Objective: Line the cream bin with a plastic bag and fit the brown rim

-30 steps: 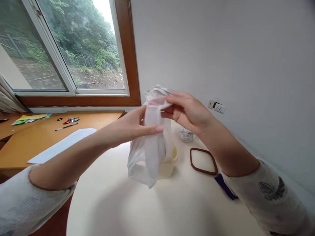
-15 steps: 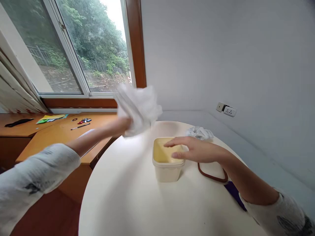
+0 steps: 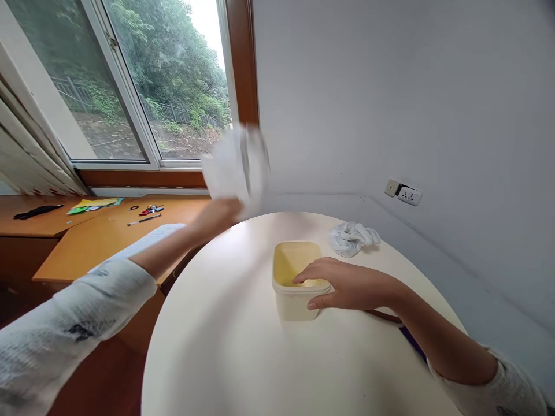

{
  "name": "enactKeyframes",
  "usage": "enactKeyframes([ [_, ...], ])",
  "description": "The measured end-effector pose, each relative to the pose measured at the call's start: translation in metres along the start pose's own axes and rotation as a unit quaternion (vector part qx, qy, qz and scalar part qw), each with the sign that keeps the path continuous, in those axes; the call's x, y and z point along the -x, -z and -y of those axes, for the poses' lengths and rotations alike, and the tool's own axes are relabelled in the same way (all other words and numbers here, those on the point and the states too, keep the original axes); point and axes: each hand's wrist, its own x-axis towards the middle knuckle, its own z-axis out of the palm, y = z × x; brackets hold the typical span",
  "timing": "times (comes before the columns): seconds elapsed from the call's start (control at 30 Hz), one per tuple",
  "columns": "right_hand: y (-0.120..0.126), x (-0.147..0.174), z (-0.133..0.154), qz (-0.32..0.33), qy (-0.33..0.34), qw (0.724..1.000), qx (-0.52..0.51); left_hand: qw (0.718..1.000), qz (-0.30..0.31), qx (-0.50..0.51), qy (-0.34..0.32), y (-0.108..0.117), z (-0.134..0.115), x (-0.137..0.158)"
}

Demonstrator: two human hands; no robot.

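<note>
Blurred by motion, a thin white plastic bag [image 3: 232, 164] is up in the air above the table's far left edge, my left hand [image 3: 228, 209] closed on its lower part. The fingers of that hand are partly smeared. A cream-yellow square plastic container [image 3: 295, 305] stands upright on the table, its top open and nothing seen in its visible inside. At its right front corner is my right hand [image 3: 336, 283], fingers spread over the rim and thumb apart, in front of the outer wall. Whether it presses on the wall cannot be made out.
A crumpled white bag [image 3: 353, 238] lies near the back of the round white table [image 3: 243, 358]. A brown loop [image 3: 384, 316] and a purple item [image 3: 413, 342] are partly under my right arm. The wooden desk [image 3: 87, 245] at left bears keys [image 3: 151, 210] and a pen [image 3: 144, 220].
The white bag in my left hand has swung upward and changed shape. My right hand has come down from above the container to its right front corner.
</note>
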Motion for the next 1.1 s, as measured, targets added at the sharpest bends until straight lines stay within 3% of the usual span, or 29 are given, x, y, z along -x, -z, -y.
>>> enactKeyframes([
  [0.1, -0.003, -0.001, 0.002, 0.002, -0.003, 1.000, 0.012, 0.967, 0.211, -0.135, -0.049, -0.037, 0.021, 0.036],
  [0.2, -0.005, 0.000, 0.004, -0.004, 0.001, 1.000, 0.018, 0.917, 0.307, -0.241, -0.085, -0.053, 0.038, 0.060],
  [0.33, -0.011, 0.000, 0.005, -0.026, -0.004, 0.999, 0.019, 0.881, 0.323, -0.329, -0.106, -0.045, 0.053, 0.061],
  [0.57, -0.025, -0.004, -0.010, -0.055, 0.002, 0.998, 0.006, 0.863, 0.359, -0.344, -0.094, -0.025, 0.058, 0.035],
  [0.63, -0.029, -0.004, -0.014, -0.060, 0.003, 0.998, 0.001, 0.890, 0.332, -0.313, -0.021, -0.030, 0.056, 0.034],
  [0.7, -0.031, -0.004, -0.016, -0.063, 0.008, 0.998, 0.000, 0.919, 0.263, -0.279, 0.093, -0.045, 0.056, 0.039],
  [0.73, -0.032, -0.004, -0.016, -0.066, 0.009, 0.998, 0.000, 0.922, 0.235, -0.275, 0.136, -0.055, 0.057, 0.044],
  [0.8, -0.032, -0.004, -0.015, -0.075, 0.008, 0.997, -0.002, 0.916, 0.242, -0.275, 0.162, -0.079, 0.060, 0.059],
  [0.93, -0.032, -0.003, -0.013, -0.086, 0.031, 0.996, 0.011, 0.913, 0.298, -0.252, 0.120, -0.105, 0.069, 0.087],
  [1.03, -0.030, -0.003, -0.016, -0.114, 0.045, 0.992, 0.032, 0.908, 0.367, -0.199, 0.037, -0.092, 0.074, 0.090],
  [1.1, -0.030, -0.004, -0.020, -0.133, 0.045, 0.989, 0.046, 0.890, 0.418, -0.182, 0.030, -0.074, 0.075, 0.085],
])
